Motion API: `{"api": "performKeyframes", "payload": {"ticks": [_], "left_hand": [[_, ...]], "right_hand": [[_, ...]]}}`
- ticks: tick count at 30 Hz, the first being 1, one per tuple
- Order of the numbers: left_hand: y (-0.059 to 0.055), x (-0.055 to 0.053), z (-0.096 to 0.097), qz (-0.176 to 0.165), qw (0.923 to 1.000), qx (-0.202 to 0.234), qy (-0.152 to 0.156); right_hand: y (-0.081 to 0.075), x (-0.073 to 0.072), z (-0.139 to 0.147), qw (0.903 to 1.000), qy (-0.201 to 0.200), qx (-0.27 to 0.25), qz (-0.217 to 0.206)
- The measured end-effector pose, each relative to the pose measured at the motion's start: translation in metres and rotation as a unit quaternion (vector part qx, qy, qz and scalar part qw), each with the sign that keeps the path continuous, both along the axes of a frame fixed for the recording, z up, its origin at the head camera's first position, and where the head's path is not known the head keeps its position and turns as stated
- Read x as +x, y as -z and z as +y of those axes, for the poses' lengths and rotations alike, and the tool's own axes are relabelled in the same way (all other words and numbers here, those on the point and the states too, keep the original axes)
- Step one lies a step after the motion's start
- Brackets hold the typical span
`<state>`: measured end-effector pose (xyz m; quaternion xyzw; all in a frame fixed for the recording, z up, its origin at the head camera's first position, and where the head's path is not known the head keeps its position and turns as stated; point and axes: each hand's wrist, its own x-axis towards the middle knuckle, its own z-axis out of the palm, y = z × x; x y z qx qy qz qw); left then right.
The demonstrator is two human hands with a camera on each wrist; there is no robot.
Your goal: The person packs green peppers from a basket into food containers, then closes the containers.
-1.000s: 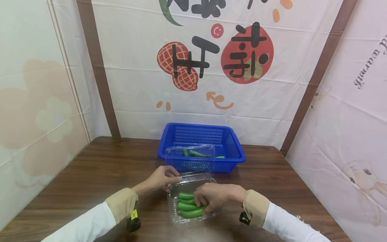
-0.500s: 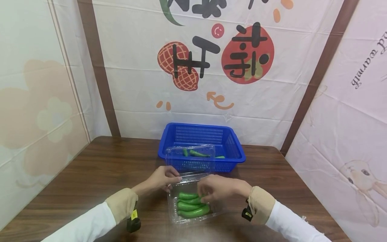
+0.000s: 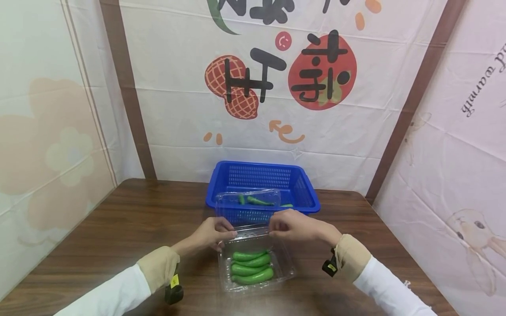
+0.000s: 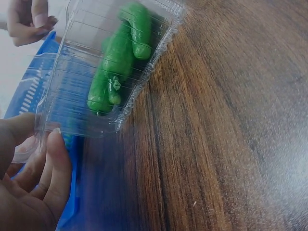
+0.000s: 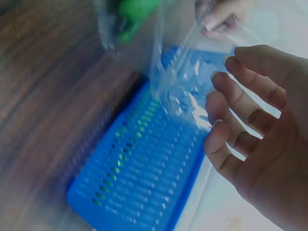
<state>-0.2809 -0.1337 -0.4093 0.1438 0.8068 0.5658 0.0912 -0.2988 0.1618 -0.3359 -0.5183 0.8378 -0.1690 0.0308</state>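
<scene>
Cradling green vegetables (image 3: 253, 277) inside the tray (image 3: 281, 260). Pinching the hinge (image 3: 253, 231) by its left end with the left hand (image 3: 209, 233) — best bracing steadily; loosely spreading the right hand (image 3: 295, 225) near the other end, perhaps touching. Leaning the lid (image 3: 248, 207) before the blue basket (image 3: 261, 164) — best not buckling it.

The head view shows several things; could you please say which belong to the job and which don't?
Job, likely: clear plastic hinged container; curved green vegetables; blue perforated plastic basket.
Surroundings: brown wood-grain tabletop; white printed fabric backdrop.
</scene>
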Motion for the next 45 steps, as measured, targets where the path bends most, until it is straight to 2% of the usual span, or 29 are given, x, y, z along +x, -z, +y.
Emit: {"api": "performKeyframes", "payload": {"ticks": [5,15,22,30,35,45], "left_hand": [[0.000,0.000,-0.001,0.002,1.0000,0.007,0.005],[-0.001,0.000,-0.001,0.002,0.9999,0.009,0.007],[-0.002,0.001,-0.001,0.002,1.0000,0.004,0.004],[-0.002,0.002,0.000,0.000,1.0000,0.008,0.006],[-0.003,0.002,0.000,-0.002,1.0000,0.007,0.005],[-0.002,0.001,-0.002,-0.002,1.0000,0.007,0.004]], "right_hand": [[-0.008,-0.013,0.009,1.0000,0.005,-0.006,0.003],[-0.006,-0.033,0.023,0.9989,0.034,-0.033,-0.003],[-0.006,-0.042,0.025,0.9964,0.057,-0.056,0.027],[-0.003,-0.053,0.028,0.9883,0.116,-0.078,0.062],[-0.001,-0.062,0.028,0.9854,0.135,-0.064,0.082],[0.008,-0.085,0.014,0.9834,0.153,-0.038,0.091]]}}
